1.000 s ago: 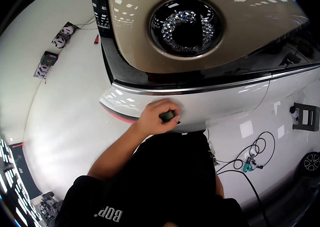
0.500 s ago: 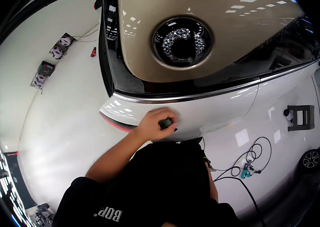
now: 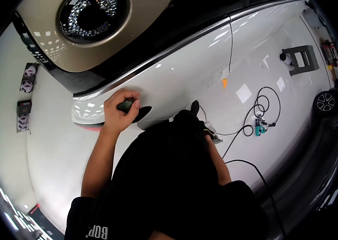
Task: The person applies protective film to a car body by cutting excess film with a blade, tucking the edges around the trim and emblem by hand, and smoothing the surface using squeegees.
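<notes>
My left hand [image 3: 119, 111] is closed around a small dark green object [image 3: 125, 105], whose exact kind I cannot make out. It presses against the pale rear side panel [image 3: 169, 86] of a car, below the chrome trim strip [image 3: 133, 72]. A black pointed shape [image 3: 142, 114] shows just beside the fingers. My right hand [image 3: 207, 135] hangs low by my body, next to a black and yellow item [image 3: 206, 129] and crumpled, clear plastic-like material [image 3: 216, 138]. The dark clothing and these things hide its fingers.
On the floor to the right lie a teal power tool [image 3: 259, 127] and a looped black hose [image 3: 261, 98]. Beyond are a grey step stool [image 3: 303, 60] and a dark car's wheel [image 3: 325, 102]. The gold-coloured bodywork [image 3: 101, 56] rises above the panel.
My view has swung right, so the car shifts left and tilts in it. My left hand stays closed on the green object against the panel. More of the right forearm shows.
</notes>
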Motion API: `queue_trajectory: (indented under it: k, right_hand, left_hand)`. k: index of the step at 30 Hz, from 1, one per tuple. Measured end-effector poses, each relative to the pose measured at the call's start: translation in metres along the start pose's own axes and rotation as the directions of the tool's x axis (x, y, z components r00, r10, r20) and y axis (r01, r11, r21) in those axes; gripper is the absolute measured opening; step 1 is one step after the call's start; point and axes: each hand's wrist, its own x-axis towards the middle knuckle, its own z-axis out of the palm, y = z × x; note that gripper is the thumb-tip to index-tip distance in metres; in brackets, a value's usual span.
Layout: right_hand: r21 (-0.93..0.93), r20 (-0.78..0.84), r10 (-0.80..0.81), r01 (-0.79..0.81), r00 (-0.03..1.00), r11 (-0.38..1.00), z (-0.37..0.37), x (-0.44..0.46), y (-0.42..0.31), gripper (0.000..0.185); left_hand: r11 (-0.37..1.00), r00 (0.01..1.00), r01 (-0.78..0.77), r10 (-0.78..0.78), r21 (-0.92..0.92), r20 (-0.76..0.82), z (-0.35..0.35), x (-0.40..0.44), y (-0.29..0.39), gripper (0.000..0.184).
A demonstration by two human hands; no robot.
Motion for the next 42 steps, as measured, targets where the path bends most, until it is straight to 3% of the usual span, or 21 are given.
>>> queue_trajectory:
  k: [6, 8, 19, 31, 37, 42]
  right_hand:
    - [0.002, 0.002, 0.013, -0.013, 1.000, 1.000, 0.004, -0.021, 0.019, 0.036]
    - [0.002, 0.003, 0.012, -0.012, 1.000, 1.000, 0.000, -0.026, 0.024, 0.036]
    - [-0.018, 0.029, 0.056, -0.056, 0.998, 0.998, -0.002, -0.040, 0.038, 0.037]
    - [-0.016, 0.067, 0.008, -0.007, 0.998, 1.000, 0.007, -0.025, 0.031, 0.037]
    - [0.013, 0.055, -0.016, 0.015, 0.998, 1.000, 0.015, -0.004, 0.011, 0.037]
    - [0.047, 0.064, 0.005, -0.008, 0.998, 0.999, 0.016, -0.003, 0.006, 0.037]
  left_hand:
    - [0.999, 0.999, 0.038, -0.038, -0.015, 0.022, 0.000, -0.001, -0.006, 0.012]
    - [0.999, 1.000, 0.002, -0.003, 0.045, 0.010, -0.001, -0.004, -0.012, 0.014]
    - [0.998, 0.996, -0.063, 0.063, -0.008, -0.059, 0.000, -0.003, -0.008, 0.014]
    - [0.998, 0.998, 0.022, -0.018, 0.059, -0.066, 0.001, -0.003, -0.004, 0.013]
    - [0.984, 0.984, 0.173, -0.174, -0.052, -0.024, 0.005, -0.010, -0.014, 0.019]
    - [0.981, 0.983, 0.184, -0.186, -0.059, -0.015, 0.009, 0.005, -0.009, 0.020]
